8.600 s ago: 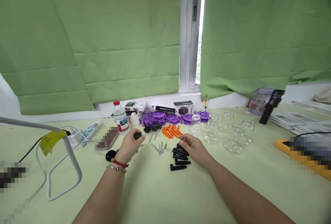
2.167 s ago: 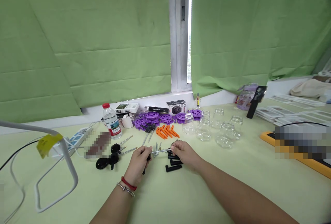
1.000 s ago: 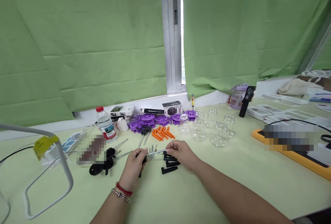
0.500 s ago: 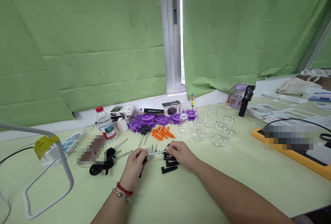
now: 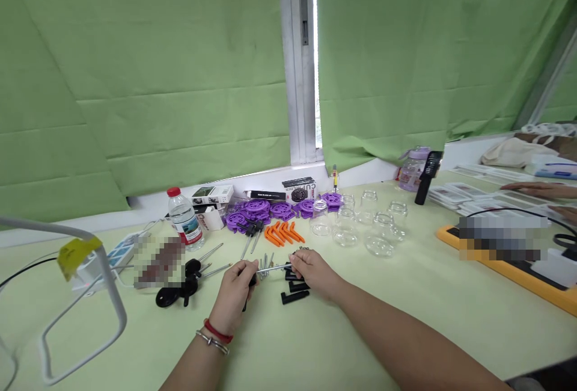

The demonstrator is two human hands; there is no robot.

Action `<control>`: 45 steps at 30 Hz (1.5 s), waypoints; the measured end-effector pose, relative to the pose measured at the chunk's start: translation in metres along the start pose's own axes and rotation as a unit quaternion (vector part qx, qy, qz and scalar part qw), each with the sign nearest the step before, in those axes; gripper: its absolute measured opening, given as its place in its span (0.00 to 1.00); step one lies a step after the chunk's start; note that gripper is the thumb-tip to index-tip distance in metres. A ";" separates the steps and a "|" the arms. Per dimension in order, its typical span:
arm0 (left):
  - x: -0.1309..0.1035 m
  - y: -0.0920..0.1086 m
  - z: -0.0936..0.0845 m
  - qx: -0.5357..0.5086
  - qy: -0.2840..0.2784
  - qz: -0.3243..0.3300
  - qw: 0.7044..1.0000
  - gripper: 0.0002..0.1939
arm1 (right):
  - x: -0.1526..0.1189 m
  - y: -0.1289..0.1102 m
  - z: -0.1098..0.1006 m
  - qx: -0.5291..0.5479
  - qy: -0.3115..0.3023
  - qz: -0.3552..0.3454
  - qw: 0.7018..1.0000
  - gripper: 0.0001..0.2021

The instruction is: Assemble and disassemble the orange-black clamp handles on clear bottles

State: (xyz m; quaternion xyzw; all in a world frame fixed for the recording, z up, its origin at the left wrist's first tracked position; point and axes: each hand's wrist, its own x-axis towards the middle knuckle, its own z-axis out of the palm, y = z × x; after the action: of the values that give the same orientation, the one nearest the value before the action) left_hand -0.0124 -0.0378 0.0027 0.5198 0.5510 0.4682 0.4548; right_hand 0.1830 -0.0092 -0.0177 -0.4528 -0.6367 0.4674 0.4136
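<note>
My left hand is closed around a black piece, from which a thin metal rod runs to the right. At the rod's far end, my right hand pinches with thumb and fingers; exactly what they cover there is hidden. Under and beside my right hand lie several black L-shaped pieces. Small metal screws rest just behind the rod. Orange angled pieces are lined up farther back, with purple wheel-shaped parts piled behind them. More rods with black ends lie nearby.
Several clear jars stand right of the orange pieces. A water bottle, small boxes and black round parts are to the left. A white metal frame stands at front left. Another person's hand shows at far right.
Another person's hand has come into view over the papers at the far right. My two hands and the rod stay almost in the same place.
</note>
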 end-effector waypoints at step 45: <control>0.002 -0.003 0.002 -0.017 0.010 0.024 1.000 0.18 | -0.002 -0.008 -0.007 0.180 0.038 0.011 0.983 0.18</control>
State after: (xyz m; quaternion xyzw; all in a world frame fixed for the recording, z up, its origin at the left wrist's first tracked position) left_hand -0.0111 -0.0360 -0.0003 0.5205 0.5345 0.4938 0.4468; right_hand 0.1883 -0.0106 -0.0088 -0.3952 -0.5210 0.5613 0.5073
